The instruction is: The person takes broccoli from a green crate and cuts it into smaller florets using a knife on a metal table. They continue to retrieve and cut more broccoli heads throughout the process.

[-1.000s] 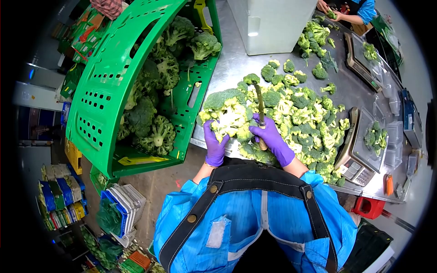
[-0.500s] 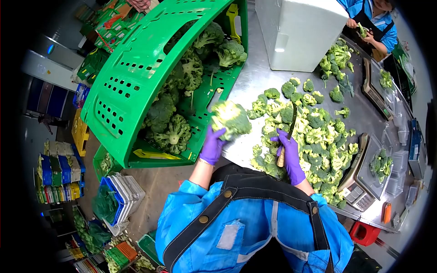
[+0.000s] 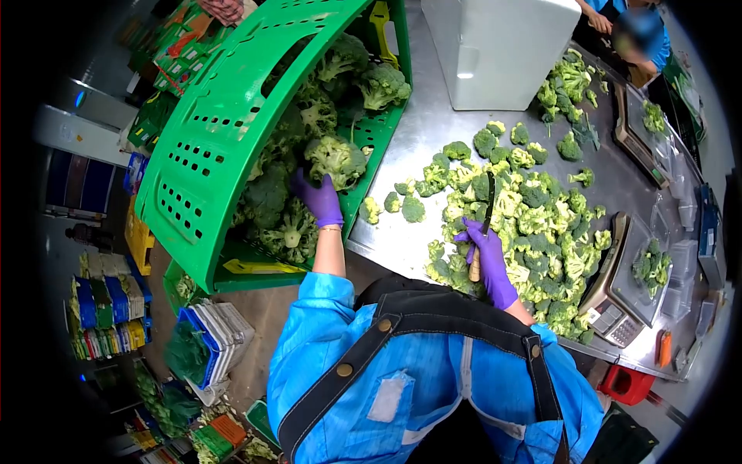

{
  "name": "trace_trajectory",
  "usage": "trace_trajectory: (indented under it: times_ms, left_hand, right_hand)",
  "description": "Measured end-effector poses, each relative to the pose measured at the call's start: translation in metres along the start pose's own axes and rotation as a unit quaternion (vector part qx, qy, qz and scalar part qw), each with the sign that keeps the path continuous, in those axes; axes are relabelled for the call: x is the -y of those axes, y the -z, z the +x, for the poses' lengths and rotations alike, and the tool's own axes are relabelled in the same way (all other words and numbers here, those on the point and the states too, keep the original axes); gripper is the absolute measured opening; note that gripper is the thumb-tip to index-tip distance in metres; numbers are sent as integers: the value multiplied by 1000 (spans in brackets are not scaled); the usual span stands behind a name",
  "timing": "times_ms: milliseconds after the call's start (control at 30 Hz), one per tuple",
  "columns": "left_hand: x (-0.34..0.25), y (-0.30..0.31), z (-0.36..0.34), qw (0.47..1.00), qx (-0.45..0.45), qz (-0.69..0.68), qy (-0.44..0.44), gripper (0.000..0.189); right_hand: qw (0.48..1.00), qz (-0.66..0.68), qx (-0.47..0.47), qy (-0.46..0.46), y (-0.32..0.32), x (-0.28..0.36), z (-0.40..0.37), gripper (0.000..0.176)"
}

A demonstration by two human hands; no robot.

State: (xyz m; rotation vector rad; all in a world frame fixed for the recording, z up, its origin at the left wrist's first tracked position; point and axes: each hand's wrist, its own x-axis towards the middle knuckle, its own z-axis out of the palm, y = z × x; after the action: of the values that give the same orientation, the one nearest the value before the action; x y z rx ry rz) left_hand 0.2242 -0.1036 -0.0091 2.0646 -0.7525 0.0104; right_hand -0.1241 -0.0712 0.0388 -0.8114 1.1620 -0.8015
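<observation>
My left hand (image 3: 318, 203), in a purple glove, reaches into the tipped green crate (image 3: 224, 116). It is closed against the lower side of a broccoli head (image 3: 335, 160) with its cut, pale side showing; some fingers are hidden. Other broccoli heads (image 3: 267, 197) lie deeper in the crate. Over the table, my right hand (image 3: 488, 263), also gloved in purple, is wrapped around a knife (image 3: 474, 267) with a pale handle and a dark curved blade pointing away from me. Beneath and beside it spreads a pile of cut broccoli florets (image 3: 541, 247).
A large pale grey box (image 3: 506, 58) stands at the table's far side. Weighing scales (image 3: 618, 309) and clear plastic trays (image 3: 679, 267) line the right, near an orange-handled tool (image 3: 665, 349). Another person (image 3: 630, 35) is at the far right. Stacked crates (image 3: 220, 340) stand on the floor, left.
My left hand has moved left from above the table into the crate, with the broccoli head. Small florets now show on the table where it was. My right hand keeps the knife nearly still.
</observation>
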Motion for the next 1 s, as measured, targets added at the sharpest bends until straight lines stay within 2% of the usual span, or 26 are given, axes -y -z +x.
trace_trajectory:
  times_ms: [67,100,167,200,267,333,400,500,533,633,667,700,733,800,867,900,933,967,1000]
  left_hand:
    - [-31,7,0,975,-110,36,-192,54]
    - [-45,10,4,975,-107,37,-191,54]
    - [-68,1,19,978,24,-138,-154,44]
    - [-70,-12,26,978,24,-138,-154,44]
    - [-76,-43,39,954,166,-216,-127,38]
    - [-100,-62,40,941,242,-217,-91,42]
    - [-80,-112,55,950,212,-126,-193,52]
    - [-87,-151,72,951,250,-44,-179,70]
    - [-89,-162,79,949,275,-10,-156,69]
    - [-101,-185,97,945,272,-84,-163,63]
    - [-104,-194,102,970,77,-48,-225,61]
    - [-106,-202,109,953,-122,-10,-276,59]
    - [-108,-209,118,953,-123,-14,-277,59]
    - [-166,-157,122,955,-171,127,-205,55]
    - [-200,-120,128,993,-40,-65,-88,58]
    - [-172,-142,147,974,-62,104,-191,59]
    - [-153,-153,164,964,-64,101,-237,57]
    - [-155,-150,161,914,-139,191,-330,53]
    - [-159,-145,158,841,-211,277,-413,49]
  right_hand:
    - [1000,-2,9,1,-1,1,-1,36]
    - [1000,-1,12,-5,-1,1,-1,35]
    - [1000,2,14,-9,-3,1,-2,34]
    - [1000,7,17,-10,-4,1,-1,34]
    - [1000,5,16,-11,-4,3,-1,33]
    - [999,19,33,-3,1,1,-1,34]
    - [1000,22,18,1,4,4,-4,36]
    - [999,51,3,-3,13,1,-3,34]
    - [998,57,-9,-8,15,2,-3,34]
    - [999,31,-13,1,21,11,-6,34]
    - [999,33,-24,-3,22,11,-7,36]
    - [999,33,-30,2,24,10,-6,35]
    - [999,33,-31,6,26,9,-6,35]
    - [999,32,-35,-4,30,6,-3,35]
    - [999,25,-35,0,32,6,1,35]
    - [999,23,-39,-10,31,8,3,35]
    - [999,21,-42,-21,30,10,4,35]
    - [998,24,-45,-29,29,13,5,34]
    - [999,23,-42,-24,29,14,7,34]
